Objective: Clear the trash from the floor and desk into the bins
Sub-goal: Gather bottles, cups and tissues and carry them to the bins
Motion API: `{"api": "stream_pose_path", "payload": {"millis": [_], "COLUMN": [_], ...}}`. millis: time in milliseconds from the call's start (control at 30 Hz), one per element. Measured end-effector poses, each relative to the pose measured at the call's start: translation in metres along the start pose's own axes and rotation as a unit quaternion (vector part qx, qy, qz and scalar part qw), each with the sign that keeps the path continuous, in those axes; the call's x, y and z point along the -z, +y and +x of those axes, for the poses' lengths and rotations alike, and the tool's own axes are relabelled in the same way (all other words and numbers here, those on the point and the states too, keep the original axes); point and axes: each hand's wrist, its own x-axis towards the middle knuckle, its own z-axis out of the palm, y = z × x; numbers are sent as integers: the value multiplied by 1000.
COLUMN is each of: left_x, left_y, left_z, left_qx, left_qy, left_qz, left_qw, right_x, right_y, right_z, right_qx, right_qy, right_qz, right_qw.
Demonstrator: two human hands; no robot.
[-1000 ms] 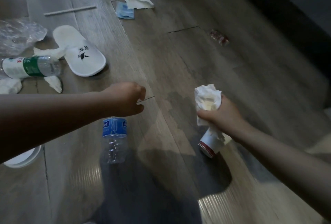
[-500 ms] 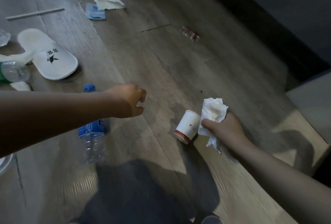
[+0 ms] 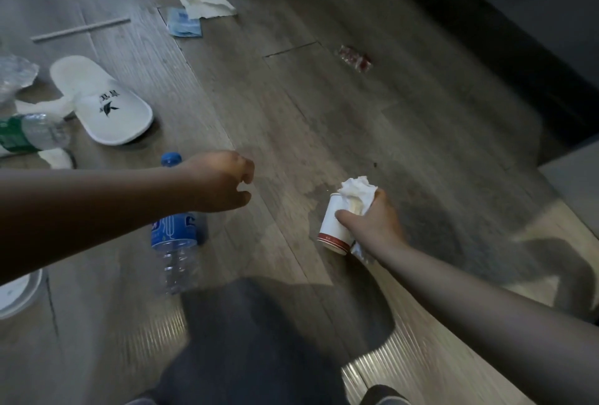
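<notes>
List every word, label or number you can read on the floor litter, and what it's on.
No text can be read for certain.
White slipper: black characters above a logo, too blurred.
Blue-label bottle: white print, blurred.
Green-label bottle: nothing legible.
Paper cup: red band, nothing legible.
Blue packet: print too small.

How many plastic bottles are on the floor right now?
2. A blue-capped bottle lies partly under the left forearm; a green-labelled bottle lies at the left edge, near the white slipper. Others may lie out of frame.
</notes>
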Motion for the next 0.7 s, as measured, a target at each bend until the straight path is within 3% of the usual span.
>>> {"api": "stream_pose_path", "payload": {"millis": [700], "left_x": [0], "left_y": [-2], "left_z": [-3], "left_qx": [1], "left_qy": [-5], "left_qz": [-14], "left_qw": [1000], "right_x": [-20], "right_y": [-13], "right_z": [6], "right_qx": [8], "right_qy": [-8], "right_qz": [-105], "right_qw": [994]}}
